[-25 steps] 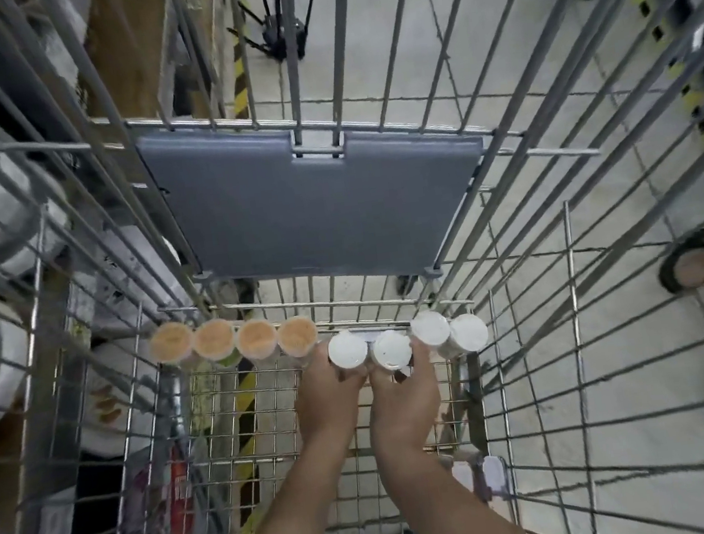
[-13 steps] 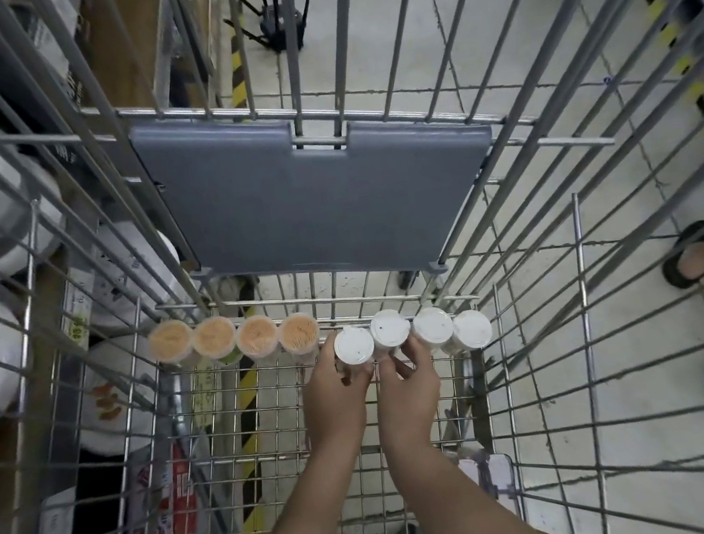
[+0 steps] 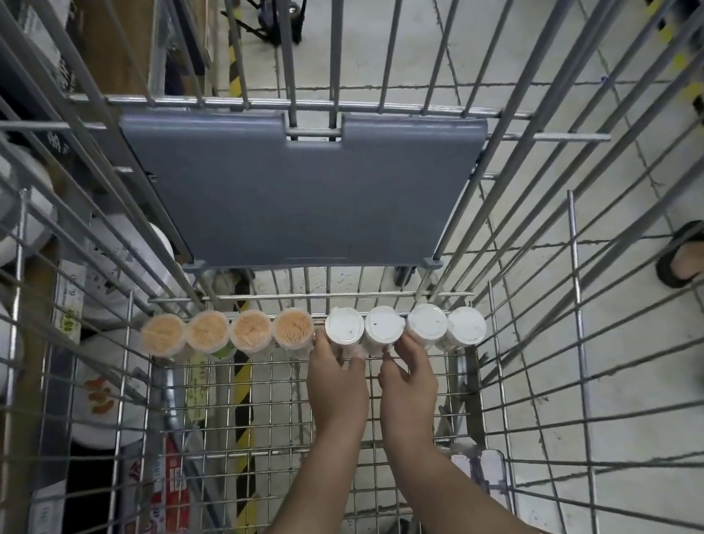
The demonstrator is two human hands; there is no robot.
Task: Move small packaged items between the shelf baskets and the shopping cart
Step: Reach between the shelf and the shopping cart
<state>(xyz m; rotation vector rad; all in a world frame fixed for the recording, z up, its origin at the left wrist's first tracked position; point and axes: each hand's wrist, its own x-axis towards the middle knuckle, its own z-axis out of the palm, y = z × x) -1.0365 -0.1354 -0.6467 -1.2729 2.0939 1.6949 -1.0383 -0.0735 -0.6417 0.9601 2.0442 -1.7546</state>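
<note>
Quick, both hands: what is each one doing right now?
Left hand: grips the first white-lidded tube, fingers curled round it.
Right hand: fingers curled at the second and third white-lidded tubes; a firm hold cannot be told.

Two bare forearms are seen, ending in the left hand (image 3: 339, 390) and the right hand (image 3: 409, 386). No sleeves are worn. No rings or watch are seen.

Eight small round tubs stand upright in one tight row along the far end of the wire cart (image 3: 527, 334): four orange-topped tubs (image 3: 229, 333) on the left, four white-lidded tubs (image 3: 406, 324) on the right.
</note>
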